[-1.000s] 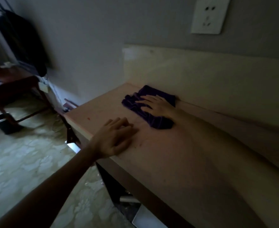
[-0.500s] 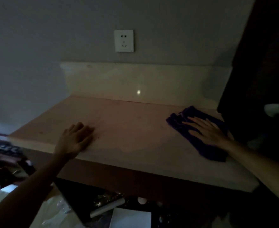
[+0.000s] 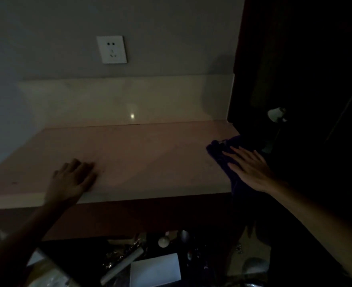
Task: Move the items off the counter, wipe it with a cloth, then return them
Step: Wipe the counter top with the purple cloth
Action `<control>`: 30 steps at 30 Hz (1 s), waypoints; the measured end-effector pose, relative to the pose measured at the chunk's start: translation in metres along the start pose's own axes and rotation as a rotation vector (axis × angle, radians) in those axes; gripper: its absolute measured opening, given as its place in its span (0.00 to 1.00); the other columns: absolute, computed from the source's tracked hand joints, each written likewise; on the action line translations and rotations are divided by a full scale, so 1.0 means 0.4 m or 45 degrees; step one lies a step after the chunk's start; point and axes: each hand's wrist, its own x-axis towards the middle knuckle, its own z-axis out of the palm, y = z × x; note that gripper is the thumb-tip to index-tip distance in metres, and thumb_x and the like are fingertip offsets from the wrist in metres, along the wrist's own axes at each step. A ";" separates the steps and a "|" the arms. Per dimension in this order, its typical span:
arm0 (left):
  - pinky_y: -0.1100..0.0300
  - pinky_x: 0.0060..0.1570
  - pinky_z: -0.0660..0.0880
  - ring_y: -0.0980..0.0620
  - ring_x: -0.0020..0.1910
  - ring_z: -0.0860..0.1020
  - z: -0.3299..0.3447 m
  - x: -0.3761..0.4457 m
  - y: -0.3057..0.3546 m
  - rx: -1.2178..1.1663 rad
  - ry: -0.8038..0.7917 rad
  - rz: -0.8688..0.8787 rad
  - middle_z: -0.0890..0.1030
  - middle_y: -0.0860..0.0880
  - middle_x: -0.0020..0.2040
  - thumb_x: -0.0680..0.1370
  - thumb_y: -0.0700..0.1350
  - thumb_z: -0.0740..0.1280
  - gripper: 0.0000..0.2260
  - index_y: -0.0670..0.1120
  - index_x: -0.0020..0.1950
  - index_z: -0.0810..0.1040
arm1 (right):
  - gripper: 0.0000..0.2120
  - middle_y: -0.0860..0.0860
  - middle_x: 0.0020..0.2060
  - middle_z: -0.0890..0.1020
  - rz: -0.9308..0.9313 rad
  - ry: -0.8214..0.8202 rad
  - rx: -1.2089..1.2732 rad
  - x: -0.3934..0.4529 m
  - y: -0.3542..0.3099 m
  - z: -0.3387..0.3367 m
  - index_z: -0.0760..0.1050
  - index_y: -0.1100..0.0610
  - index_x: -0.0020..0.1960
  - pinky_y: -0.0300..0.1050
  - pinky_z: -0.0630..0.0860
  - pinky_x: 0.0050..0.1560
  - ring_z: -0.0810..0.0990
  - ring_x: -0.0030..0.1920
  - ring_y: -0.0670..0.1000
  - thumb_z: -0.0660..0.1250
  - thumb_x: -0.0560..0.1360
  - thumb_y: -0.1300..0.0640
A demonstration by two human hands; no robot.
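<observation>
While the room is dim enough that fine detail is lost, the broad pale pinkish stone counter (image 3: 142, 158) reads plainly as bare across its whole top, with a cream upstand (image 3: 117, 100) behind it and a white wall socket (image 3: 111, 49) above. That suggests the first step, clearing the items away, is done, and the wiping is under way. The dark purple folded cloth (image 3: 218, 151) lies at the counter's far right end, part of it seeming to hang over the front corner (the shadow there makes the edge hard to trace). On it rests the right hand (image 3: 251, 170), fingers spread flat and pressing down, not gripping. The left hand (image 3: 73, 179) sits near the front edge on the left side, well apart from the cloth, fingers loosely curled and holding nothing, seemingly just bracing. Below the counter lies a dark clutter of small things, among them a white rectangular card or box (image 3: 155, 270) and a pale tube (image 3: 121, 266); these may be the removed items, which would still need returning once wiping ends.
</observation>
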 end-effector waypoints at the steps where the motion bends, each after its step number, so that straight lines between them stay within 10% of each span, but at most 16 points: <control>1: 0.48 0.43 0.70 0.38 0.53 0.74 -0.013 -0.003 0.008 -0.026 -0.035 -0.010 0.78 0.42 0.58 0.78 0.62 0.45 0.31 0.47 0.68 0.75 | 0.24 0.39 0.78 0.50 0.020 0.001 -0.015 0.003 -0.020 0.004 0.48 0.35 0.75 0.50 0.42 0.76 0.47 0.78 0.44 0.40 0.79 0.37; 12: 0.50 0.49 0.74 0.47 0.50 0.76 -0.055 -0.034 -0.048 -0.564 0.143 -0.030 0.74 0.54 0.47 0.83 0.54 0.54 0.14 0.50 0.49 0.77 | 0.28 0.44 0.79 0.48 -0.259 -0.058 0.035 0.172 -0.528 0.088 0.47 0.41 0.77 0.55 0.41 0.77 0.44 0.78 0.48 0.38 0.79 0.37; 21: 0.70 0.40 0.70 0.65 0.43 0.77 -0.048 -0.087 -0.393 -0.983 0.472 -0.505 0.73 0.49 0.52 0.82 0.43 0.62 0.07 0.44 0.52 0.79 | 0.30 0.48 0.79 0.49 -0.474 -0.065 0.069 0.312 -1.114 0.170 0.48 0.45 0.78 0.58 0.40 0.76 0.45 0.78 0.52 0.38 0.78 0.37; 30: 0.66 0.49 0.73 0.64 0.50 0.74 -0.076 -0.197 -0.731 -0.953 0.544 -0.625 0.73 0.52 0.55 0.82 0.46 0.59 0.08 0.46 0.55 0.77 | 0.28 0.49 0.78 0.55 -0.742 0.004 0.187 0.323 -1.672 0.252 0.55 0.46 0.77 0.59 0.41 0.76 0.49 0.78 0.54 0.40 0.79 0.38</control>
